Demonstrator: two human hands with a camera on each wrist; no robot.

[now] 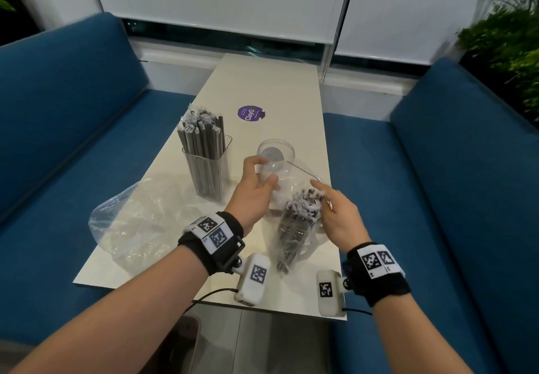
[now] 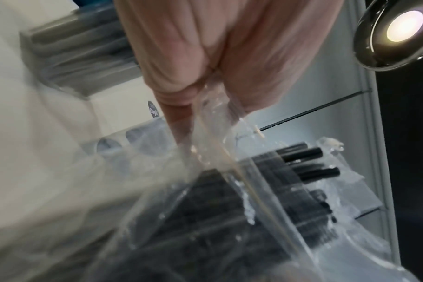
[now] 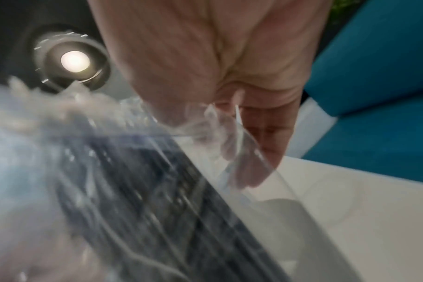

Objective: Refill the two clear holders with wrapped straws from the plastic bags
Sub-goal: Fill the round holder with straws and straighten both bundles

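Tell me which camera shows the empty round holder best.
The head view. There the empty round holder stands whole on the table, just beyond the left hand. The left wrist view catches only a blurred part of it behind the bag; the right wrist view doesn't show it.

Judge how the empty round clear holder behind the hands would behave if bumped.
The round holder looks empty and thin-walled, so it is probably light and would slide or tip easily. Its round wall suggests it could roll once on its side. The square holder, packed with straws, probably stands steadier.
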